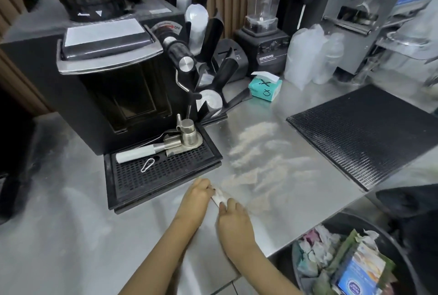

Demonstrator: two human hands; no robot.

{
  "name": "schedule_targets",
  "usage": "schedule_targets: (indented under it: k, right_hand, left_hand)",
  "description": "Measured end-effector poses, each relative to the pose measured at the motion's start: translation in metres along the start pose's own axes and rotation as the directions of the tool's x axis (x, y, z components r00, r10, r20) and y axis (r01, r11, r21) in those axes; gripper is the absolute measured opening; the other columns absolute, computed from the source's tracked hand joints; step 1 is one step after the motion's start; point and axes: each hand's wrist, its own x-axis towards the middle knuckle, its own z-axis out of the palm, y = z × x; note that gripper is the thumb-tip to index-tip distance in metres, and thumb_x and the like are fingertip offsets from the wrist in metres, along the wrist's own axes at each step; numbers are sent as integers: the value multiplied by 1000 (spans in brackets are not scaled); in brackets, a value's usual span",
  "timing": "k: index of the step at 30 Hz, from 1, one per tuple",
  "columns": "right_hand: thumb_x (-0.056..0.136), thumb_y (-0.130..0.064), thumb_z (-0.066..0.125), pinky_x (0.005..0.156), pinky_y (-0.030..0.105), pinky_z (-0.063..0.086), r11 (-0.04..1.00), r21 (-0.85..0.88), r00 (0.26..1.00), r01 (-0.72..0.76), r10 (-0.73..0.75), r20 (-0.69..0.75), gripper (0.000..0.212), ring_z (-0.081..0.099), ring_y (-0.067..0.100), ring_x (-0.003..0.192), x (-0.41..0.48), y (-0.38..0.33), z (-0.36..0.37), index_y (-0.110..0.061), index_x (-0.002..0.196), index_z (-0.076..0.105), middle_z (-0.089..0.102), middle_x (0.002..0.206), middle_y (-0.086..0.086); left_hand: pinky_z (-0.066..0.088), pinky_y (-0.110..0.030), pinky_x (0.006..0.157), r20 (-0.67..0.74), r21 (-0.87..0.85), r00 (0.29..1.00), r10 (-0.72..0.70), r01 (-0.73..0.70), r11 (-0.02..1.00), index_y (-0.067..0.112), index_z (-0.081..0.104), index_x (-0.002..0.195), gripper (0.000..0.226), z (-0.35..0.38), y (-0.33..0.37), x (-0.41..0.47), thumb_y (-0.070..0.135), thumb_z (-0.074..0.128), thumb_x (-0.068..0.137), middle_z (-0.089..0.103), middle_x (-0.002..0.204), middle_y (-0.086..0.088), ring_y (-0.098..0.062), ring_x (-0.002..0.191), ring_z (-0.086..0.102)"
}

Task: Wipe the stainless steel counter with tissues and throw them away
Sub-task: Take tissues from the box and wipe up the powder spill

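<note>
A small white folded tissue (219, 196) lies on the stainless steel counter (284, 200), pinched between both hands. My left hand (198, 196) holds its left end, beside the black drip tray. My right hand (234, 221) holds its right end with the fingertips. Beige powder smears (258, 152) streak the counter just beyond the hands. A teal tissue pack (265, 87) with a sheet sticking up stands further back. A black trash bin (355, 259) full of crumpled tissues and packaging sits below the counter edge at the lower right.
A black coffee grinder (113, 69) stands at the left, a steel tamper and a brush lying on its drip tray (163, 174). A black rubber mat (362, 133) lies at the right. A lid holder, a blender (263, 41) and plastic cups line the back.
</note>
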Motion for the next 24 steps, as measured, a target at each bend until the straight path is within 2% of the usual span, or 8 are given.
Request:
schedule_targets:
  k: [3, 6, 9, 12, 14, 19, 23, 24]
  right_hand:
    - [56, -19, 70, 39, 18, 41, 996, 83, 997, -37, 43, -63, 9, 53, 9, 44, 0, -2, -1, -13, 54, 63, 53, 50, 1]
    - [75, -11, 41, 47, 19, 44, 971, 236, 997, -37, 53, -61, 25, 59, 14, 54, -12, -20, 1, -12, 66, 64, 52, 61, -2]
    - [62, -10, 33, 39, 18, 38, 996, 85, 997, 38, -43, 60, 31, 51, 11, 44, -21, -48, 17, -14, 58, 63, 51, 61, -1]
    - [59, -9, 49, 38, 17, 36, 999, 28, 998, 30, -31, 59, 18, 49, 9, 41, -4, -63, 19, -14, 49, 63, 52, 55, -4]
    - [48, -13, 66, 36, 16, 35, 999, 31, 998, -14, 12, 69, 6, 49, 8, 38, 11, -62, 14, -11, 42, 63, 53, 47, -3]
    - [55, -3, 28, 33, 17, 35, 981, 100, 982, -164, 172, -82, 35, 49, 13, 34, 29, -27, 1, -2, 38, 58, 52, 43, 0]
    - [48, 8, 61, 30, 20, 38, 960, 126, 947, -250, 270, -175, 9, 49, 16, 33, 40, 3, -6, 1, 44, 57, 52, 43, 5]
    - [40, 8, 72, 31, 21, 39, 965, 120, 946, -234, 254, -200, 17, 50, 17, 34, 40, 8, -3, 0, 45, 57, 53, 45, 6]
  left_hand:
    - [35, -33, 70, -16, 154, 992, 128, -124, 980, 0, 50, 72, 14, -9, -1, -1, 8, 52, 84, 46, 77, -3, -18, 76, 47]
    - [34, -26, 68, -27, 293, 972, 231, -214, 932, 4, 53, 71, 15, -26, -26, -23, 12, 54, 84, 48, 77, -1, -11, 76, 48]
    - [36, -24, 73, 26, 299, 977, 214, -211, 930, 9, 57, 69, 18, -38, -56, -39, 20, 52, 82, 53, 78, -1, -7, 80, 49]
    - [31, -24, 69, 4, 185, 990, 140, -138, 973, 7, 62, 73, 17, -42, -65, -22, 15, 50, 82, 48, 77, 3, -9, 73, 43]
    - [27, -22, 64, 25, 255, 962, 273, -270, 928, 4, 65, 74, 22, -37, -56, -2, 9, 44, 82, 47, 77, 6, -11, 74, 40]
    - [38, -23, 53, 217, 317, 913, 344, -400, 860, 8, 61, 53, 9, 2, -11, 46, 3, 64, 59, 51, 61, 1, -14, 66, 44]
    - [38, -29, 52, 271, 351, 904, 330, -412, 841, 3, 61, 58, 8, 23, 15, 79, -1, 66, 64, 53, 63, -8, -26, 66, 54]
    - [40, -32, 56, 257, 339, 907, 333, -408, 848, 2, 62, 63, 7, 22, 17, 80, -1, 64, 69, 54, 68, -9, -26, 70, 53]
